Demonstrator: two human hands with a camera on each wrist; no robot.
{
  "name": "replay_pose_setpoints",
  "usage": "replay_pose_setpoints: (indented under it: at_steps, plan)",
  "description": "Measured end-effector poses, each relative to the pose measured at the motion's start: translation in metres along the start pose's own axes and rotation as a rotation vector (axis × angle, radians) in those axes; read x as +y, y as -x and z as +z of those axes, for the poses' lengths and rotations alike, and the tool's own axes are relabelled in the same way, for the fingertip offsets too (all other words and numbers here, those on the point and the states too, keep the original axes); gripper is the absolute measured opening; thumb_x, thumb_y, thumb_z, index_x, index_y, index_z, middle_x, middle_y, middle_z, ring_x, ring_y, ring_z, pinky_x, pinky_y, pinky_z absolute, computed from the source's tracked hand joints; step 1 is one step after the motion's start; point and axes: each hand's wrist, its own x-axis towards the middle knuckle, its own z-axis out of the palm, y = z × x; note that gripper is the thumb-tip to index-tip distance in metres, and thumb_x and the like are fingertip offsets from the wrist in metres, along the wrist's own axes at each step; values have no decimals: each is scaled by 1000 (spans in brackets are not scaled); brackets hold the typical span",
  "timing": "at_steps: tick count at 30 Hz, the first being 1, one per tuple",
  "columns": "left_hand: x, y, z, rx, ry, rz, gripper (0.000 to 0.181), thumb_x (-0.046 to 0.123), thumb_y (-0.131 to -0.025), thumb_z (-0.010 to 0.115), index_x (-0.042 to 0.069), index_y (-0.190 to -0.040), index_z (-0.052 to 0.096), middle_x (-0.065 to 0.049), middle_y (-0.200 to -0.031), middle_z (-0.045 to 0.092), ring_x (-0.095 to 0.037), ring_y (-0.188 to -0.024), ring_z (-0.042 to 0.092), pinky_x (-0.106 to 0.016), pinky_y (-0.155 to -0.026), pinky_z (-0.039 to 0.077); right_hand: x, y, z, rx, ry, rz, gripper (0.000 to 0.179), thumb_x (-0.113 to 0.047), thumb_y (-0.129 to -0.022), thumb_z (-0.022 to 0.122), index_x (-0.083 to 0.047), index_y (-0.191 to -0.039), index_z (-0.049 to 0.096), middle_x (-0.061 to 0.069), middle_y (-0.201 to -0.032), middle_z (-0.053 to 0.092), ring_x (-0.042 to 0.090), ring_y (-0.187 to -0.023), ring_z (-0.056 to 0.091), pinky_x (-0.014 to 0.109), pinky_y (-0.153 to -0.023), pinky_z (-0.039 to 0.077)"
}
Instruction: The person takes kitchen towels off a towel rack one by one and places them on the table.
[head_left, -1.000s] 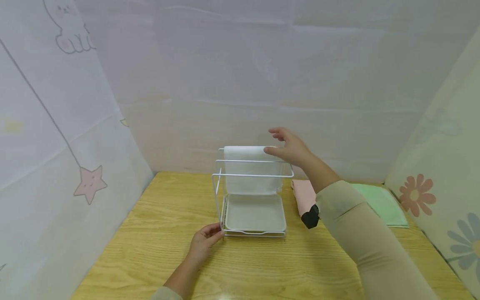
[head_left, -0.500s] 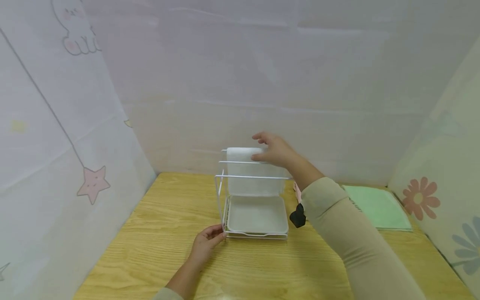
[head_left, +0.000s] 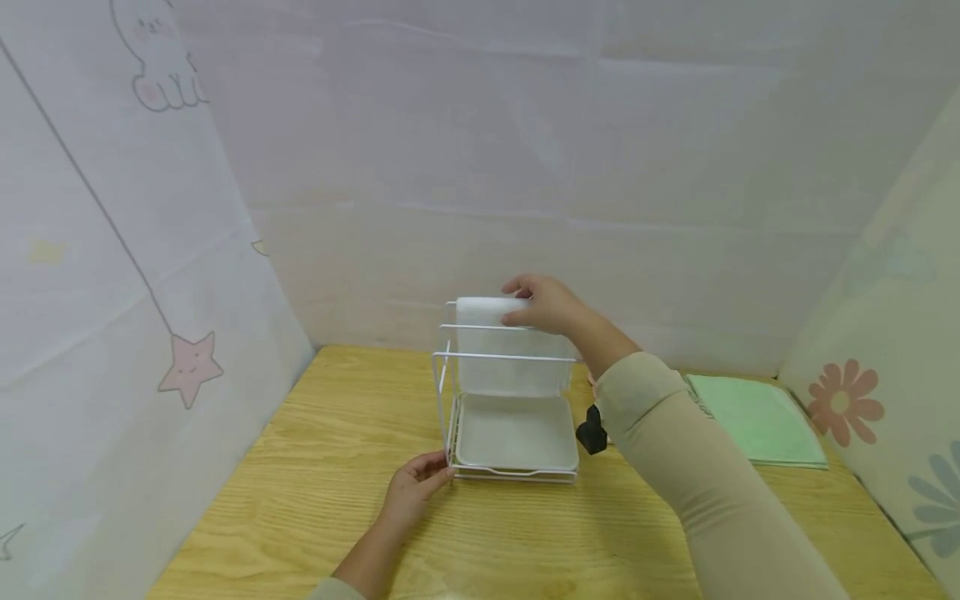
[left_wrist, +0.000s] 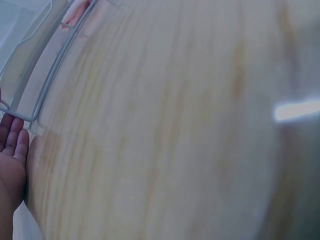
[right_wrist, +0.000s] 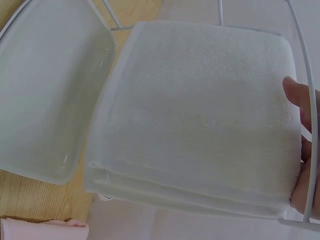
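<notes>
A white wire rack (head_left: 505, 358) with several horizontal bars stands on the wooden table. Over its rearmost bar hangs a folded white towel (head_left: 487, 362), seen close up in the right wrist view, where the towel (right_wrist: 195, 115) fills the middle. My right hand (head_left: 551, 308) holds the towel's top edge, thumb in front and fingers behind. My left hand (head_left: 411, 492) grips the rack's lower front left corner; in the left wrist view that hand (left_wrist: 12, 165) shows only partly, at the left edge. A shallow off-white tray (head_left: 517, 433) sits in the rack's base.
A pale green folded cloth (head_left: 757, 417) lies at the table's back right. Beside the rack is a pink cloth (right_wrist: 45, 230), mostly hidden by my right arm in the head view. A black piece (head_left: 592, 432) shows by the right sleeve. Fabric walls border the table (head_left: 315, 433).
My right hand has moved left and slightly down from the towel's right end, and its fingers have closed onto the top edge. The left hand stays at the rack's corner.
</notes>
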Motion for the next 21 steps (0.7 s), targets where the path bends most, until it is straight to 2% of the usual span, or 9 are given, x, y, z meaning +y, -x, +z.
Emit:
replay_pose_setpoints:
  at_steps: [9,15,21]
  plan:
    - [-1,0,0,-1,5,-7,34,5,-88,70,-8,-119,63,-20,-114,68,-15,-96,64,-16,-77,53,-3,-2,1,19,59,17,42,-30,-90,71,-10,-126,62,10,-125,64,26,-112,58,43,-102,47]
    - [-2,0,-1,-12,9,-3,34,6,-88,70,-8,-119,63,-20,-114,68,-13,-95,64,-17,-77,54,-4,-1,2,20,56,32,35,-29,-92,69,-9,-120,65,9,-119,67,24,-105,59,41,-98,48]
    - [-1,-1,-2,-17,-7,-7,36,10,-89,71,-6,-120,63,-19,-116,68,-12,-96,63,-16,-79,53,-4,-1,2,44,65,3,30,-28,-92,69,-7,-114,67,10,-115,67,23,-102,57,40,-96,48]
